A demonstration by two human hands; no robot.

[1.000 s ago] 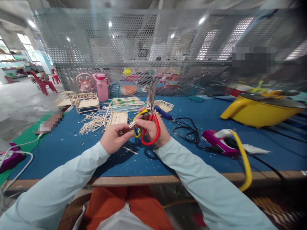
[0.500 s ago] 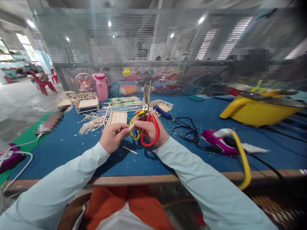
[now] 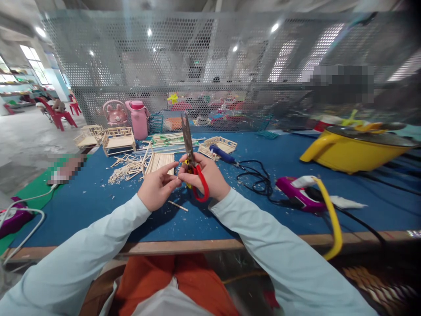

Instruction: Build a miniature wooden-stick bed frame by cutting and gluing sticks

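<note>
Scissors with one red and one yellow handle [image 3: 203, 186] rest in my right hand [image 3: 210, 177], blades pointing up and away. My left hand [image 3: 158, 186] meets its fingertips at the middle, the fingers bent toward the thumb; whatever is between them is too small to make out. Beyond the left hand lies a flat panel of wooden sticks [image 3: 160, 163], with a heap of short sticks and scraps [image 3: 126, 170] beside it. One loose stick [image 3: 178, 206] lies on the blue table [image 3: 210, 224] below my hands.
A blue-handled tool [image 3: 222, 154] with a coiled black cord lies beside a hexagonal stick frame [image 3: 205, 149]. Small stick furniture [image 3: 119, 141] and a pink bottle [image 3: 139, 120] stand back left. To the right are a purple power strip [image 3: 297, 195] and a yellow pan [image 3: 355, 151].
The scissors have turned, their blades closer together and tipped left. Short pale sticks seen between my fingertips before no longer show. My right fingers have come closer to my left hand.
</note>
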